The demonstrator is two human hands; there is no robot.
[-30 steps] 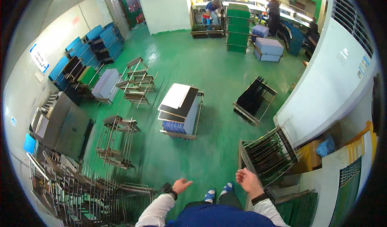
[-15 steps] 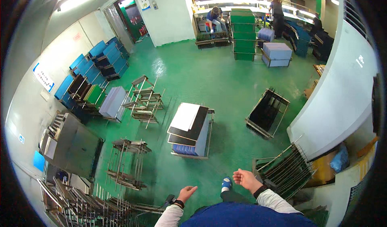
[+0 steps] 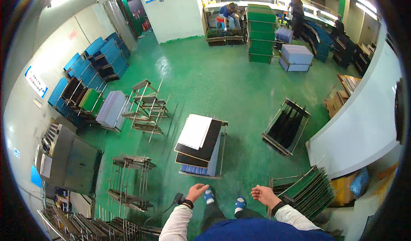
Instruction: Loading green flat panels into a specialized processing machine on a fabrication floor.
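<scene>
My left hand hangs in front of me with its fingers stretched loosely to the right and nothing in it. Level with it, my right hand is half curled, fingers apart, and also bare. Both wrists have dark bands. Ahead stands a metal rack filled with pale blue panels. On top of it lie black boards with white sheets over them. Neither hand touches the stack. Nearest my right hand is a rack of thin dark green panels.
Bare metal racks stand to the left, beside a grey metal cabinet. A rack with black contents is on the right floor. Blue bins line the left wall. A seated person works at the back near green stacked panels.
I have stepped closer to the stack in front. My left shoe has come into view beside the right one. My left hand has risen slightly in the picture; both hands stay free.
</scene>
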